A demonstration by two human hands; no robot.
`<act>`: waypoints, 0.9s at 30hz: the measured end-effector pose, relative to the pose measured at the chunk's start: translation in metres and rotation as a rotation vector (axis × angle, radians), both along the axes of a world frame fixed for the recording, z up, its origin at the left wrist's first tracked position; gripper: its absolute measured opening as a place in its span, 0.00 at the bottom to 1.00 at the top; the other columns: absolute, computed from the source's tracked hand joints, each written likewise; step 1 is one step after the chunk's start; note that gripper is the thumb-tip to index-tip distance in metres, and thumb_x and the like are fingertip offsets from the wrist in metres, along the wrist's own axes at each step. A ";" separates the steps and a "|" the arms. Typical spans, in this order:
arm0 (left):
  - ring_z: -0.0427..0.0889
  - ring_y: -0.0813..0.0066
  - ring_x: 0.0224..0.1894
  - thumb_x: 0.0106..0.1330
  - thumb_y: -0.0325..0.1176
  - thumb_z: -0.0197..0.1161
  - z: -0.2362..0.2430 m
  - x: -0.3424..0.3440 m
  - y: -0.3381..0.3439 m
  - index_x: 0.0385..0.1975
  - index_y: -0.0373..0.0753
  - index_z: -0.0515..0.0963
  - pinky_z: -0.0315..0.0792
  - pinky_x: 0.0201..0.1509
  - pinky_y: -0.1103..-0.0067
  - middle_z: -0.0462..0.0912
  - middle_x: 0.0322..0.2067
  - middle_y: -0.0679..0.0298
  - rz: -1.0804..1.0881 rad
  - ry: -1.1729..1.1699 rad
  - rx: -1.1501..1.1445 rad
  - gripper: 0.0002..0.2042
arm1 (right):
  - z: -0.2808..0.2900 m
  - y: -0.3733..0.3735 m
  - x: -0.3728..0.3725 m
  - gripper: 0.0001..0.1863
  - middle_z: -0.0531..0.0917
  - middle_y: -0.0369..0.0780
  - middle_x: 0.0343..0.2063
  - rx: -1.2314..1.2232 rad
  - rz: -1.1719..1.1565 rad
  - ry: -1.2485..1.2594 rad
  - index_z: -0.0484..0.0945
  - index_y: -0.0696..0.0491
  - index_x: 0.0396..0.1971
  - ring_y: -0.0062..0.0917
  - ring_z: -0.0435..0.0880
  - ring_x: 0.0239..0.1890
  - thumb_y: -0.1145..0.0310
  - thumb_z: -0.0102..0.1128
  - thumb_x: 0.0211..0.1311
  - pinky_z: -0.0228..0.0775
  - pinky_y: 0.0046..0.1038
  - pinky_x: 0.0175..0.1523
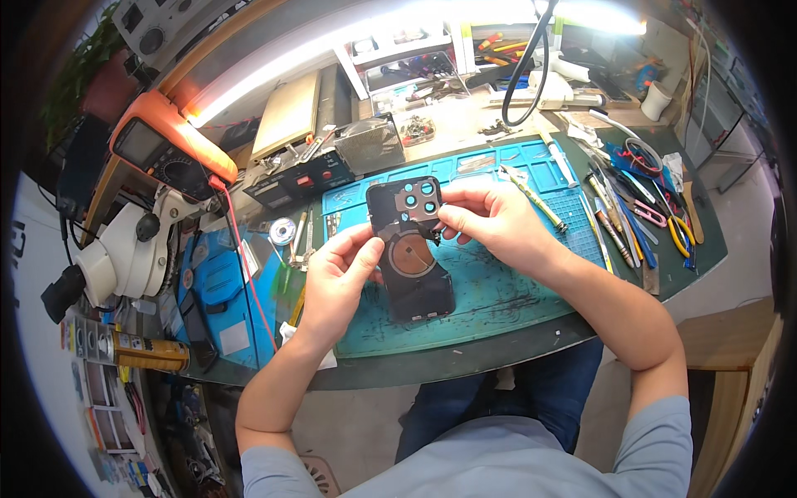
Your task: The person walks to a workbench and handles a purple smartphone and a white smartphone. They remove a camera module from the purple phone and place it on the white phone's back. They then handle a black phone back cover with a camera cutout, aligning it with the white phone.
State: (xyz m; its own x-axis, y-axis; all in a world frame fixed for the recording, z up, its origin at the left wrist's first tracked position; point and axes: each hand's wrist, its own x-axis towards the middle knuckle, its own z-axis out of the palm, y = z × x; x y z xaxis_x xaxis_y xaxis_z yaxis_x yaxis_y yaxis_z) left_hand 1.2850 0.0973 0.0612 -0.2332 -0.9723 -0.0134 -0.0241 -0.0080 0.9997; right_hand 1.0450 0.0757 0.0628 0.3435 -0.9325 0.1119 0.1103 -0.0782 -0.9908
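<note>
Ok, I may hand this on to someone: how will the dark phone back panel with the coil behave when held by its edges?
The phone back panel looks thin and flat, so probably light and slightly flexible. The left hand and right hand pinch its edges. Its camera cutouts and coil suggest it is fragile.

One dark, flat phone back cover [411, 249] with a round copper-coloured coil; four round openings in its camera plate. Two bare hands: left hand [332, 278], right hand [490, 220]. One teal rubber work mat [506, 290]. One orange-cased multimeter [166, 149]. One white microscope [124, 249]. One yellow spray can [149, 353].
</note>
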 end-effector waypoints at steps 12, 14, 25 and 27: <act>0.81 0.79 0.43 0.70 0.31 0.58 0.000 0.001 0.000 0.54 0.31 0.73 0.77 0.40 0.81 0.82 0.46 0.62 -0.020 0.034 0.019 0.16 | -0.001 0.001 -0.001 0.15 0.83 0.34 0.35 0.043 0.016 0.051 0.78 0.58 0.51 0.14 0.79 0.35 0.68 0.57 0.68 0.73 0.19 0.41; 0.81 0.79 0.43 0.70 0.31 0.58 -0.001 0.002 0.000 0.54 0.31 0.73 0.77 0.40 0.81 0.82 0.46 0.62 -0.011 0.024 0.028 0.16 | 0.000 0.001 -0.001 0.15 0.83 0.34 0.35 0.037 0.014 0.053 0.78 0.58 0.51 0.13 0.78 0.35 0.68 0.57 0.68 0.73 0.19 0.41; 0.79 0.82 0.39 0.69 0.31 0.60 0.003 -0.002 0.001 0.51 0.31 0.75 0.75 0.37 0.82 0.82 0.41 0.64 -0.012 0.074 0.062 0.15 | 0.001 0.002 -0.001 0.16 0.83 0.34 0.35 0.053 -0.001 0.066 0.78 0.58 0.51 0.13 0.78 0.34 0.68 0.56 0.67 0.73 0.19 0.41; 0.79 0.81 0.39 0.69 0.31 0.60 0.003 -0.001 0.001 0.51 0.31 0.75 0.75 0.37 0.82 0.82 0.41 0.64 -0.013 0.081 0.069 0.14 | 0.001 0.003 0.002 0.14 0.84 0.36 0.33 0.029 -0.035 0.044 0.79 0.59 0.48 0.16 0.80 0.33 0.70 0.56 0.66 0.74 0.21 0.39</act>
